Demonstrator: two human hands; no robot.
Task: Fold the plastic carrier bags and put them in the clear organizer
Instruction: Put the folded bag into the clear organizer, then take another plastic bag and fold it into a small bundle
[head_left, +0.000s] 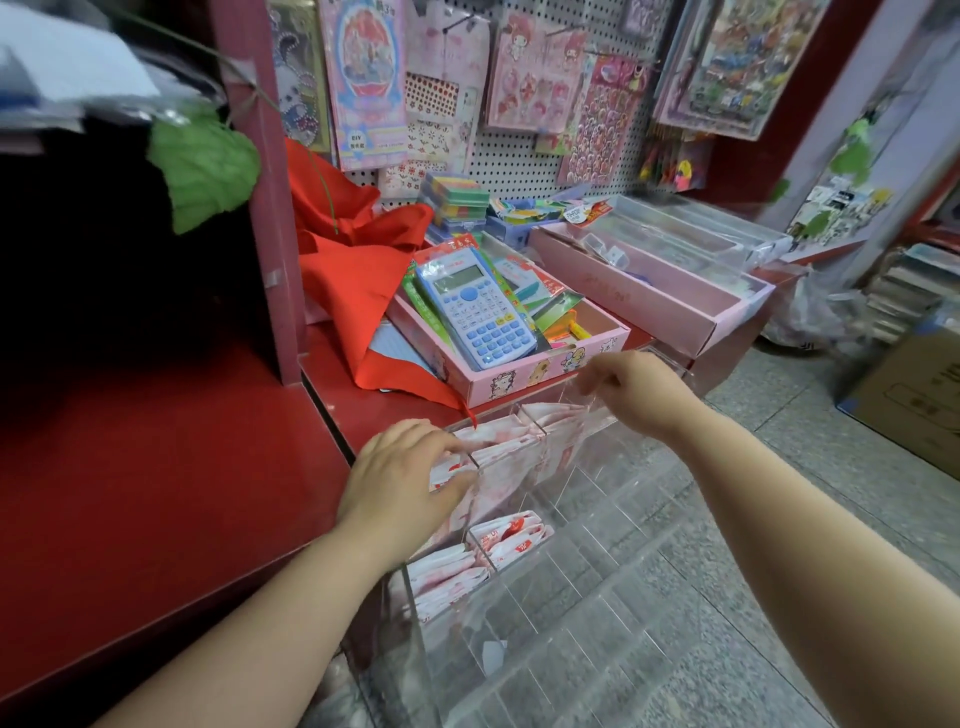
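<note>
My left hand (400, 478) is pinching 1 folded bag (447, 474), tucking it flat underneath; my right hand (634, 395) is gripping the clear organizer (597, 499) rim, steadying it.

We see the clear organizer (597, 597) as hard transparent plastic, glossy, with bright glints along its edges. The carrier bags (511, 535) in it are thin crinkled plastic film, white with red print. The red bench (156, 493) looks smooth with a dull sheen. The red cloth (353, 280) heaped on it is matt woven fabric. The calculator (480, 306) is pale blue plastic under shiny clear wrap, and its pink box (524, 374) is printed card. The floor (831, 467) is grey speckled stone, and the brown carton (914, 410) is matt cardboard.
</note>
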